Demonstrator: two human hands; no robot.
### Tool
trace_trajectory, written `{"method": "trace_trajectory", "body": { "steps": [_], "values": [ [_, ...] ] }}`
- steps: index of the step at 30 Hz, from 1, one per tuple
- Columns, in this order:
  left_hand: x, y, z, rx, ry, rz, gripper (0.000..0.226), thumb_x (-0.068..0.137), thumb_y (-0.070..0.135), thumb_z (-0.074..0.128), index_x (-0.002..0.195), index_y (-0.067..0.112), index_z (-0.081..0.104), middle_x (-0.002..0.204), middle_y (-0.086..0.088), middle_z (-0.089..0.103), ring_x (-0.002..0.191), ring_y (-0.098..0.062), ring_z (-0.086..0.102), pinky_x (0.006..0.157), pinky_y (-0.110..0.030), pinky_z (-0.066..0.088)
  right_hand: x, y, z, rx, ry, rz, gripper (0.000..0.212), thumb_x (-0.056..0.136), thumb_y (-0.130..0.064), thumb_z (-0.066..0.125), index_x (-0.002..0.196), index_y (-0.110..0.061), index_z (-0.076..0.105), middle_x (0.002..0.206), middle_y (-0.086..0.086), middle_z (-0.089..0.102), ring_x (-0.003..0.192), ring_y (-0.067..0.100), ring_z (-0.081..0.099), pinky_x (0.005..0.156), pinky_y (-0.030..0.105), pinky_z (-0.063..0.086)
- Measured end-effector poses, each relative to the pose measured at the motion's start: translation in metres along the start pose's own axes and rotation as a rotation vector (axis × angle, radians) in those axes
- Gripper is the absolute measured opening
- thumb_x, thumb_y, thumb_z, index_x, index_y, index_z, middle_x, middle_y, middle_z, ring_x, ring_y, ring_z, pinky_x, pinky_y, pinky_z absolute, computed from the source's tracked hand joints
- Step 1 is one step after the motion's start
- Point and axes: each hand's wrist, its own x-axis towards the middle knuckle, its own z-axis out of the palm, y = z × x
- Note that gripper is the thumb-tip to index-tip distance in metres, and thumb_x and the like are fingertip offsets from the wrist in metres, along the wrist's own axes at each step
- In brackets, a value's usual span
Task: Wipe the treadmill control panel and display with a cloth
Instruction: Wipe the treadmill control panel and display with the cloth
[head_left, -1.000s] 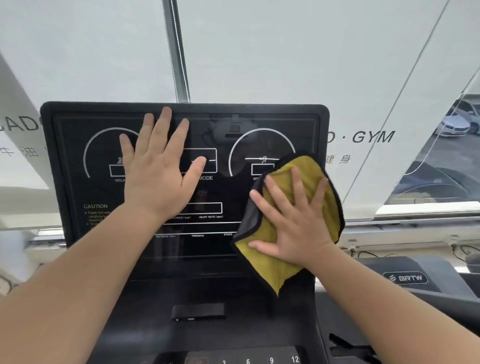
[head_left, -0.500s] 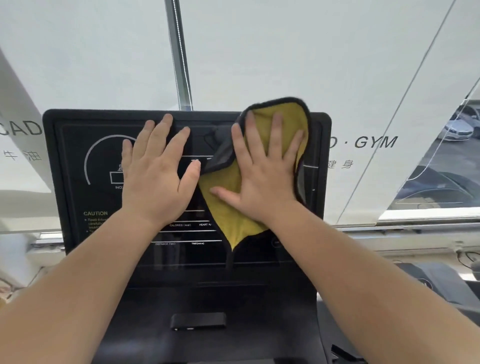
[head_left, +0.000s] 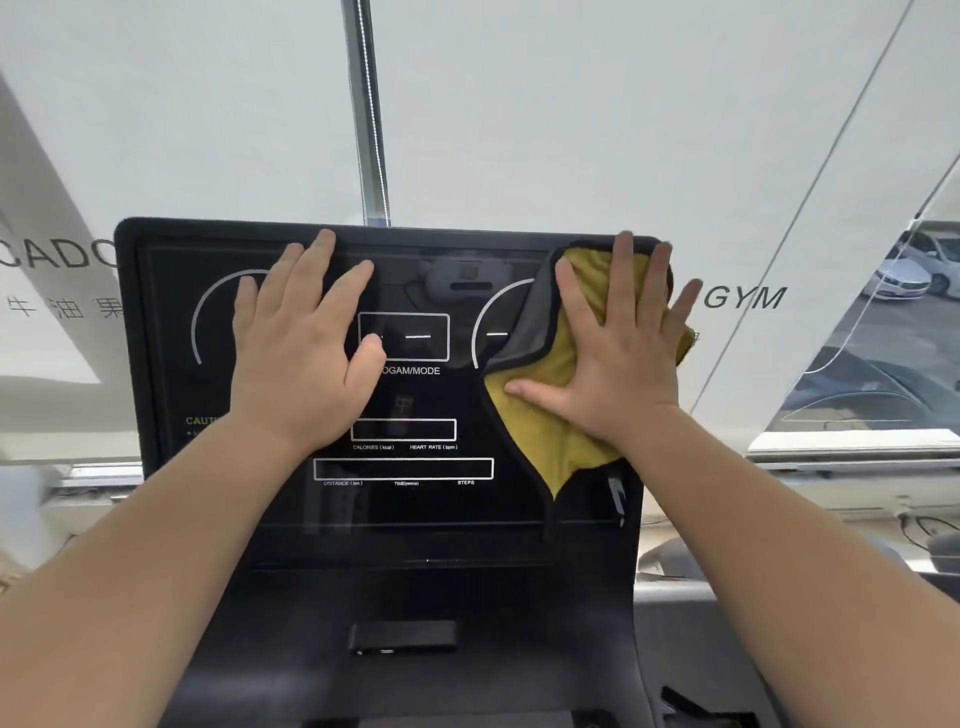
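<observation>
The black treadmill display (head_left: 405, 499) stands upright in front of me, with white gauge arcs and label boxes on it. My left hand (head_left: 298, 353) lies flat on its left half, fingers spread, with nothing in it. My right hand (head_left: 618, 358) presses a yellow cloth with a dark grey edge (head_left: 550, 441) flat against the display's upper right corner. The cloth hangs down below my palm and covers most of the right gauge arc. Below the display the dark control panel (head_left: 405, 670) slopes toward me, with a small black clip (head_left: 402, 636) on it.
A frosted window wall with "GYM" lettering (head_left: 743, 299) rises behind the display, split by a metal post (head_left: 369, 114). Parked cars (head_left: 904, 275) show through clear glass at the right. Part of another machine (head_left: 675, 556) sits low at the right.
My right hand slid the cloth from the display's lower right up to the top middle, then right to the upper right corner. My left hand stayed flat on the left half.
</observation>
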Motion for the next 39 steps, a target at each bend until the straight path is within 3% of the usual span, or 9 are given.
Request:
{"method": "trace_trajectory", "body": {
  "steps": [4, 9, 13, 17, 22, 25, 27, 32, 39],
  "values": [
    [0.0, -0.013, -0.008, 0.031, -0.001, -0.051, 0.068, 0.086, 0.043, 0.04, 0.151, 0.025, 0.039, 0.166, -0.009, 0.022, 0.154, -0.034, 0.014, 0.123, -0.058, 0.004, 0.023, -0.038, -0.008, 0.031, 0.01, 0.019, 0.128, 0.066, -0.104, 0.029, 0.164, -0.029, -0.003, 0.168, 0.024, -0.016, 0.151, 0.054, -0.016, 0.115, 0.077, -0.003],
    [-0.004, -0.037, -0.009, 0.058, 0.012, -0.157, 0.074, 0.082, 0.042, 0.042, 0.154, 0.024, 0.034, 0.167, -0.01, 0.017, 0.153, -0.036, 0.011, 0.122, -0.06, 0.006, 0.003, -0.102, 0.008, 0.055, 0.025, -0.158, 0.116, 0.075, -0.098, 0.029, 0.162, -0.031, -0.009, 0.166, 0.03, -0.016, 0.15, 0.056, -0.017, 0.116, 0.076, -0.001],
    [-0.009, -0.048, -0.001, 0.056, 0.006, -0.12, 0.076, 0.084, 0.041, 0.046, 0.156, 0.024, 0.031, 0.168, -0.01, 0.014, 0.154, -0.038, 0.01, 0.121, -0.064, 0.009, -0.034, -0.114, 0.031, 0.085, 0.057, -0.259, 0.098, 0.083, -0.087, 0.041, 0.163, -0.039, 0.008, 0.168, 0.027, -0.011, 0.153, 0.053, -0.011, 0.12, 0.071, -0.002],
    [-0.006, -0.059, -0.002, 0.054, 0.073, -0.047, 0.07, 0.085, 0.045, 0.049, 0.15, 0.022, 0.042, 0.163, -0.013, 0.028, 0.148, -0.04, 0.023, 0.117, -0.066, 0.019, -0.068, -0.084, 0.046, 0.049, 0.065, -0.295, 0.089, 0.089, -0.079, 0.043, 0.162, -0.034, 0.017, 0.17, 0.023, -0.003, 0.156, 0.048, -0.005, 0.122, 0.068, 0.001],
    [-0.004, -0.082, -0.009, 0.008, 0.136, 0.073, 0.069, 0.086, 0.047, 0.049, 0.149, 0.02, 0.044, 0.155, -0.013, 0.039, 0.14, -0.039, 0.035, 0.112, -0.059, 0.029, -0.056, -0.051, 0.034, 0.014, -0.004, 0.047, 0.106, 0.087, -0.083, 0.032, 0.163, -0.014, 0.004, 0.168, 0.024, -0.012, 0.155, 0.045, -0.012, 0.123, 0.067, -0.003],
    [-0.009, -0.096, -0.012, -0.041, 0.144, 0.117, 0.068, 0.087, 0.047, 0.05, 0.149, 0.02, 0.044, 0.154, -0.013, 0.04, 0.141, -0.039, 0.036, 0.112, -0.061, 0.029, -0.006, -0.068, 0.009, 0.123, -0.013, 0.366, 0.113, 0.084, -0.086, 0.027, 0.161, -0.011, -0.007, 0.166, 0.031, -0.01, 0.154, 0.047, -0.015, 0.121, 0.069, -0.005],
    [-0.013, -0.107, -0.015, -0.032, 0.12, 0.104, 0.068, 0.087, 0.05, 0.048, 0.149, 0.021, 0.045, 0.155, -0.013, 0.039, 0.143, -0.04, 0.034, 0.114, -0.061, 0.027, 0.025, -0.09, -0.004, 0.143, 0.024, 0.422, 0.116, 0.083, -0.087, 0.026, 0.161, -0.008, -0.008, 0.166, 0.033, -0.009, 0.153, 0.049, -0.014, 0.12, 0.07, -0.004],
    [-0.025, -0.139, -0.023, -0.042, 0.114, 0.028, 0.067, 0.086, 0.051, 0.049, 0.144, 0.017, 0.05, 0.155, -0.013, 0.038, 0.142, -0.038, 0.034, 0.117, -0.054, 0.023, 0.062, -0.163, -0.018, 0.095, 0.065, 0.267, 0.119, 0.081, -0.091, 0.025, 0.163, -0.01, -0.004, 0.167, 0.03, -0.009, 0.154, 0.048, -0.012, 0.121, 0.069, -0.004],
    [-0.04, -0.163, -0.017, -0.228, 0.155, 0.156, 0.061, 0.089, 0.038, 0.051, 0.137, 0.001, 0.056, 0.148, -0.021, 0.047, 0.138, -0.038, 0.043, 0.118, -0.034, 0.025, 0.041, -0.238, -0.002, -0.001, 0.052, -0.24, 0.104, 0.087, -0.085, 0.034, 0.165, -0.024, 0.003, 0.171, 0.017, -0.009, 0.157, 0.04, -0.012, 0.123, 0.065, 0.001]
  ]
}}
